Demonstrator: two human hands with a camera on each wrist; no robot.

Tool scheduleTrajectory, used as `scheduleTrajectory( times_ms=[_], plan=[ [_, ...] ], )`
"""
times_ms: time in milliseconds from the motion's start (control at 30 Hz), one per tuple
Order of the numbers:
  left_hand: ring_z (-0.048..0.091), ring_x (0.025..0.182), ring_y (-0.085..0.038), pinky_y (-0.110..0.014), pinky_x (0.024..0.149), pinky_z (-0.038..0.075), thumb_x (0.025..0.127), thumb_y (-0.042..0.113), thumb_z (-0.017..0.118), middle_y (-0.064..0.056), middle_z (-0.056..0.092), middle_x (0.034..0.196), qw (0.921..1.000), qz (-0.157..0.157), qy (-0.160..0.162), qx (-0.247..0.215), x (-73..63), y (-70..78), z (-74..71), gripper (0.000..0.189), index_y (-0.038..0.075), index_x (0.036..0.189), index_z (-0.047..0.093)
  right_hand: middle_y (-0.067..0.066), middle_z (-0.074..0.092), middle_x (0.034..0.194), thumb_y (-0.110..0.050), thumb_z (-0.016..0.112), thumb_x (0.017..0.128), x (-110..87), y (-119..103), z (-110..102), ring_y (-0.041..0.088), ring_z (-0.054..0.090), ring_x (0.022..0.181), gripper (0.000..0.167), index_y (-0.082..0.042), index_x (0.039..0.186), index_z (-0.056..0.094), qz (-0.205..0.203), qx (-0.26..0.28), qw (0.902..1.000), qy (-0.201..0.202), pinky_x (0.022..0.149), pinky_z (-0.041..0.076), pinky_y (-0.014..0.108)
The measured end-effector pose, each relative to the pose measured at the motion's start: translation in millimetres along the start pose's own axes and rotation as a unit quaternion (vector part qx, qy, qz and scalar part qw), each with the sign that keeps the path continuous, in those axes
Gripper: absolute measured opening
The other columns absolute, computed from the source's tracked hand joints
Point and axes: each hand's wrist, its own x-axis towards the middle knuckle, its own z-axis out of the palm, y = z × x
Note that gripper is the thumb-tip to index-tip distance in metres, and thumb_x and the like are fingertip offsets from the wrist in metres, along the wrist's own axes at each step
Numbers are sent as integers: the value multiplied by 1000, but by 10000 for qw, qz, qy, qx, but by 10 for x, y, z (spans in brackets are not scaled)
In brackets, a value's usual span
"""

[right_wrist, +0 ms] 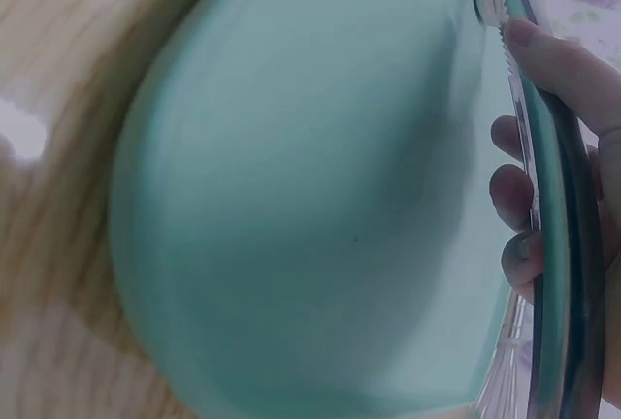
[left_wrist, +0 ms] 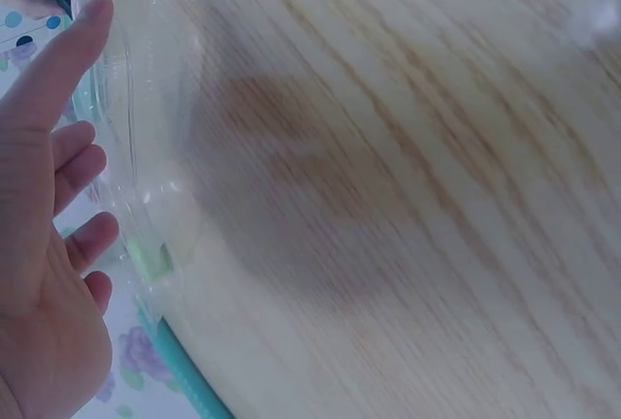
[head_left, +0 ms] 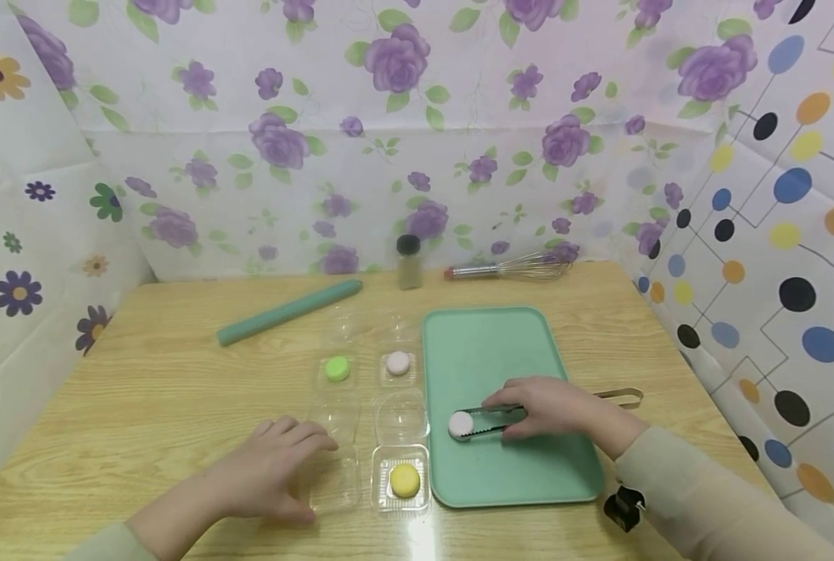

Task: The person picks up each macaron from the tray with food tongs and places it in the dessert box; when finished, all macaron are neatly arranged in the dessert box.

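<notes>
My right hand point(head_left: 543, 405) grips a pair of metal tongs point(right_wrist: 553, 196) over the green tray point(head_left: 490, 335). Between the tongs' serrated tips is a pale pink macaron point(head_left: 461, 424), near the tray's left edge. My left hand point(head_left: 270, 471) holds nothing, its fingers loosely bent beside a transparent plastic box point(head_left: 333, 479); whether it touches the box I cannot tell. To the right of that box, another one holds a yellow macaron point(head_left: 405, 481). Farther back, a green macaron point(head_left: 337, 368) and a pale pink macaron in a box point(head_left: 398, 363) sit in two more transparent boxes.
A green rolling pin point(head_left: 289, 312) lies at the back left. Behind the boxes stands a small black-capped jar point(head_left: 408, 261), with a whisk point(head_left: 511, 268) to its right. Patterned sheets point(head_left: 319, 210) enclose the wooden table point(head_left: 178, 374) at the back and sides.
</notes>
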Motion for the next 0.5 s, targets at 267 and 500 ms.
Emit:
scheduleTrajectory(
  times_ms=[267,500],
  plan=[
    [43,103,-14,-38,82,36,62,55,78,13,50,120,10000,-38,-27,26,-7,-6,17,74,19,122,54,-6,62,107,-36,71,82,13,-16,-48,9,57,94,46,-21,124,61,97,-64,9998,141,80,49,34],
    [43,103,-13,-38,82,37,63,55,77,14,51,119,10000,-32,-35,40,-18,-21,23,72,19,122,55,-6,62,107,-38,70,83,39,-43,-89,10,58,94,46,-21,125,61,-42,-119,9995,285,79,50,34]
  ],
)
